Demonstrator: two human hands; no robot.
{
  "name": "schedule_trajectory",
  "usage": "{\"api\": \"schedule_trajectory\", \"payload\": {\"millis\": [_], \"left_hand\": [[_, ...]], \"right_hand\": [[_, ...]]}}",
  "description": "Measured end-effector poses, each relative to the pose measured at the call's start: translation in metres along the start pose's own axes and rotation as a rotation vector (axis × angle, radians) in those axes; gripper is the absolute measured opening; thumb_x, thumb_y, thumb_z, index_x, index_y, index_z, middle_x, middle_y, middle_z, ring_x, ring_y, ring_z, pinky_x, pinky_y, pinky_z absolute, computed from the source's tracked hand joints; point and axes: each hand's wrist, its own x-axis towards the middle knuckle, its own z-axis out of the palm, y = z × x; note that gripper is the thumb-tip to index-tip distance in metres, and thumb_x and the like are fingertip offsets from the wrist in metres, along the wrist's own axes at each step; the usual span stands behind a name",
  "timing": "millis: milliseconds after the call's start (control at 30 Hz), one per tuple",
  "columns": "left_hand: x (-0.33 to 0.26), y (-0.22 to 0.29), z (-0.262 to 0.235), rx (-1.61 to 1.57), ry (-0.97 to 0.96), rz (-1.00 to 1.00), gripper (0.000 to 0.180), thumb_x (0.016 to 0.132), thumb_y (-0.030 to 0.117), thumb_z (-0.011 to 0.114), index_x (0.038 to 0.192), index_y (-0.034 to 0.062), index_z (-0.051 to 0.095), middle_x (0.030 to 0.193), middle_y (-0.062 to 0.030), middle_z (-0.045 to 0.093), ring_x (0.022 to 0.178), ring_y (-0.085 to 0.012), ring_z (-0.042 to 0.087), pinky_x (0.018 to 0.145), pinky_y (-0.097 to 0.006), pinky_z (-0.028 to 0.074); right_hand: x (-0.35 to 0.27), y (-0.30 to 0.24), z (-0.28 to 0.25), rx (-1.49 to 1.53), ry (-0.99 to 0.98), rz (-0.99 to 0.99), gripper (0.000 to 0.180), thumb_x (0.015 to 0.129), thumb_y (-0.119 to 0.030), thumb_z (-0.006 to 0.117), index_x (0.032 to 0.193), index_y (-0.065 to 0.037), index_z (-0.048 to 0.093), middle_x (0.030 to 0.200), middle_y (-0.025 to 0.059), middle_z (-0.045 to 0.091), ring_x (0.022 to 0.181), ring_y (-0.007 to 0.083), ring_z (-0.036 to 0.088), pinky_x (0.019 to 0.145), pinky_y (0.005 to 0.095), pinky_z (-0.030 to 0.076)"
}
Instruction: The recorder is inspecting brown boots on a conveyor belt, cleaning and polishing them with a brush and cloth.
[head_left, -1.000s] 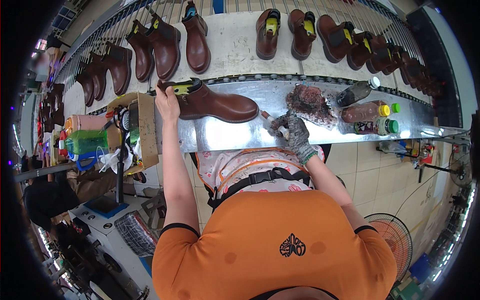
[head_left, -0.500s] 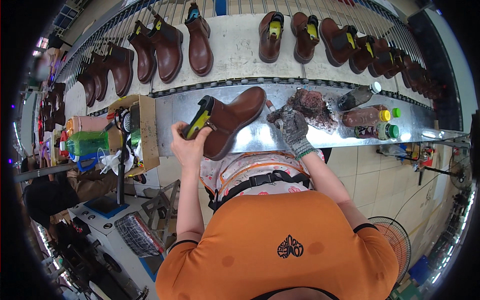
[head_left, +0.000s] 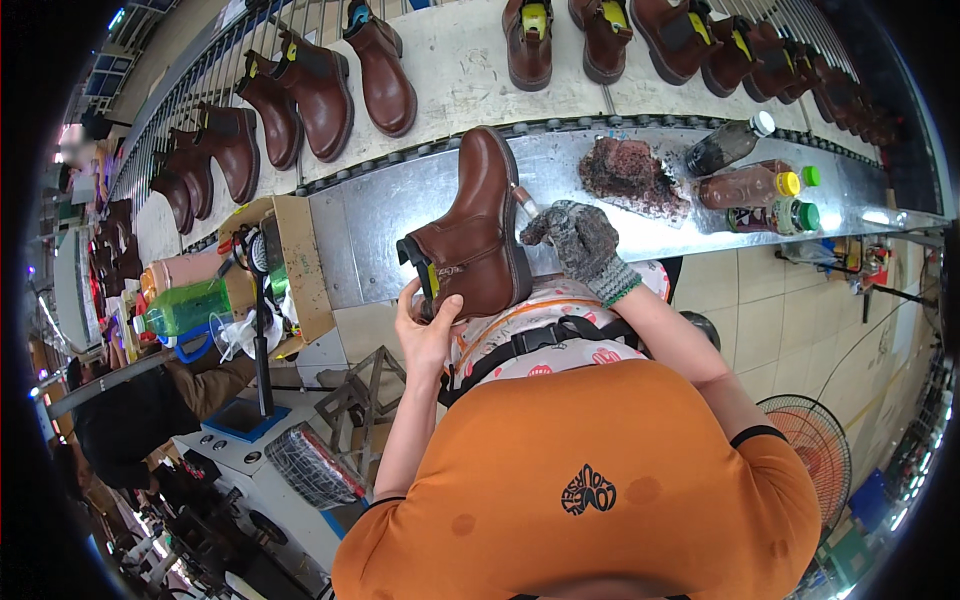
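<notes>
My left hand (head_left: 428, 330) grips the top opening of a brown ankle boot (head_left: 476, 228) with a yellow pull tab, holding it over my lap with the toe pointing away toward the metal bench (head_left: 380, 215). My right hand (head_left: 578, 238), in a grey knitted glove, holds a small brush (head_left: 523, 198) against the right side of the boot. I wear an orange shirt and a patterned apron.
More brown boots (head_left: 318, 90) stand in a row on the conveyor behind the bench. A stained rag (head_left: 628, 172) and bottles (head_left: 757, 185) lie on the bench at right. A cardboard box (head_left: 290, 262) of tools is at left. A fan (head_left: 812, 440) stands on the tiled floor.
My left hand has lifted the boot off the bench, turned it toe-away and brought it to my lap. My gloved right hand has moved in against its side.
</notes>
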Motion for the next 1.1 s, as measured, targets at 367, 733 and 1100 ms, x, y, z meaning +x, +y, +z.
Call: {"api": "schedule_trajectory", "payload": {"millis": [367, 733, 1100], "left_hand": [[0.003, -0.002, -0.005, -0.067, -0.059, -0.122, 0.054, 0.077, 0.016, 0.072, 0.121, -0.0025, 0.047, 0.101, -0.0095, 0.058, 0.083, -0.0151, 0.061, 0.056, -0.024, 0.056], [0.009, 0.009, 0.007, -0.030, -0.311, -0.298, 0.053, 0.075, 0.012, 0.073, 0.120, 0.0006, 0.048, 0.101, -0.0090, 0.060, 0.085, -0.0157, 0.062, 0.055, -0.023, 0.056], [0.001, 0.029, 0.032, -0.159, -0.377, -0.289, 0.069, 0.078, 0.012, 0.069, 0.132, 0.0031, 0.025, 0.113, -0.0170, 0.056, 0.086, -0.0255, 0.067, 0.052, -0.022, 0.055]], "right_hand": [[-0.014, -0.010, -0.003, -0.050, -0.165, 0.002, 0.036, 0.093, -0.020, 0.034, 0.122, -0.013, 0.054, 0.077, 0.0051, 0.065, 0.070, 0.0257, 0.061, 0.067, 0.0386, 0.048], [-0.038, -0.003, -0.032, -0.295, -0.105, -0.124, 0.024, 0.093, -0.011, 0.041, 0.112, -0.004, 0.053, 0.096, 0.0136, 0.060, 0.084, 0.0318, 0.057, 0.075, 0.0408, 0.047], [-0.050, -0.042, -0.074, -0.022, -0.300, 0.016, 0.024, 0.093, -0.021, 0.039, 0.099, -0.013, 0.061, 0.082, -0.0040, 0.064, 0.068, 0.0236, 0.057, 0.066, 0.0341, 0.044]]}}
